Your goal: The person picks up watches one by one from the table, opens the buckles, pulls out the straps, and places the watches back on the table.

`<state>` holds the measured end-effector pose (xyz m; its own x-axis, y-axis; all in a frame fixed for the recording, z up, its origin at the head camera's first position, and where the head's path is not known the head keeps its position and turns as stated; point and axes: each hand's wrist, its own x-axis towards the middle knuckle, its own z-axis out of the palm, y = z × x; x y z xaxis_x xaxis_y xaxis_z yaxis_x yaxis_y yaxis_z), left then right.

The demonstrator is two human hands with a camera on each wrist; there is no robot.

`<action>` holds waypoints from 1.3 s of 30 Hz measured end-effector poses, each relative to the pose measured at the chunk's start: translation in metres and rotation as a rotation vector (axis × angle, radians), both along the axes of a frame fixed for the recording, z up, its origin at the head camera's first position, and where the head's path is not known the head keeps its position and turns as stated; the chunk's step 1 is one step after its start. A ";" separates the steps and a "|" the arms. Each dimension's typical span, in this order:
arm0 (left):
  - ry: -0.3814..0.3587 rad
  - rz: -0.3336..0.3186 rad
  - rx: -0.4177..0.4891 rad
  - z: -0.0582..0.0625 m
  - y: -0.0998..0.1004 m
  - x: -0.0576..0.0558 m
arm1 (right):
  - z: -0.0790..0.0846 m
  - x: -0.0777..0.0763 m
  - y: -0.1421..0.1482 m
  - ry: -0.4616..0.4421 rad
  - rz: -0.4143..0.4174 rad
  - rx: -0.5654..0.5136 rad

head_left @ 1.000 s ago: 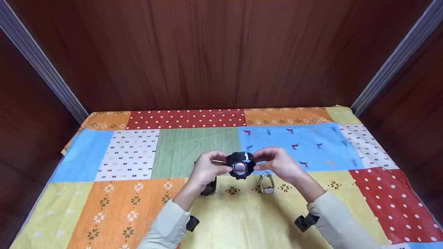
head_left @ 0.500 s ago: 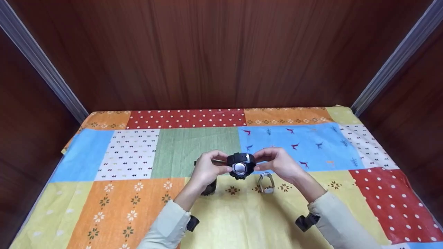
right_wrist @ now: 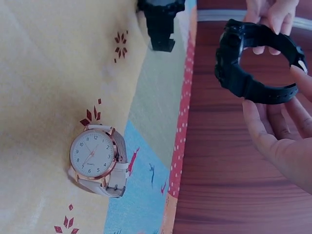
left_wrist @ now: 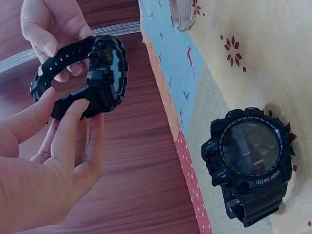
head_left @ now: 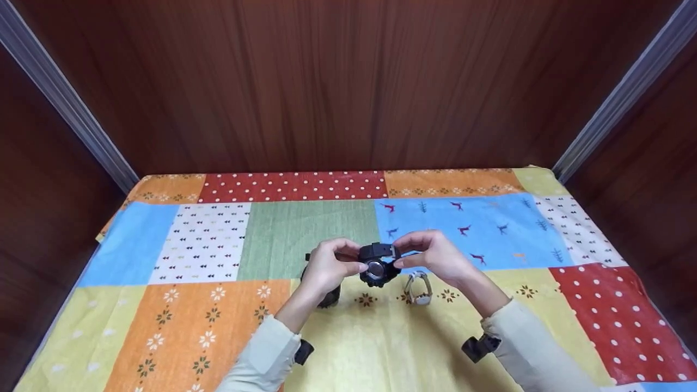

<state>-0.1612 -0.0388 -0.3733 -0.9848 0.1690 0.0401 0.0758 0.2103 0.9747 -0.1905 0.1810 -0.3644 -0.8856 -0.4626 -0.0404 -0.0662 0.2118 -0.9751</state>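
A black digital-style wristwatch (head_left: 375,267) is held up above the cloth between both hands, its strap bent round into a loop. My left hand (head_left: 329,267) pinches the watch from the left; in the left wrist view its fingers (left_wrist: 73,117) touch the strap near the case. My right hand (head_left: 435,258) pinches the strap from the other side, near a pale spot at the strap's end. Below my left hand lies a second black sport watch (left_wrist: 253,151), face up, partly hidden in the head view. A watch with a white dial and pale strap (right_wrist: 95,153) stands below my right hand.
A patchwork-patterned cloth (head_left: 354,337) covers the table. Dark wood panels (head_left: 348,87) rise behind it and at both sides, with grey metal strips in the corners. Both wrists carry small black cameras (head_left: 482,348).
The held watch has turned a little, and its strap now shows more from above. My right hand has shifted slightly left. The two watches on the cloth have stayed put.
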 end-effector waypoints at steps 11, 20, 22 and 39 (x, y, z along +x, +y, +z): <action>0.027 -0.017 -0.057 0.001 0.000 -0.001 | 0.000 0.000 0.000 0.020 -0.033 -0.012; 0.040 -0.049 -0.104 0.010 0.002 -0.001 | -0.001 0.000 0.000 0.037 -0.038 0.000; 0.032 -0.052 -0.113 0.012 0.002 0.000 | -0.001 0.000 -0.001 0.034 -0.036 0.012; 0.104 -0.041 -0.237 0.021 0.009 0.002 | 0.000 0.004 -0.004 0.064 -0.019 0.032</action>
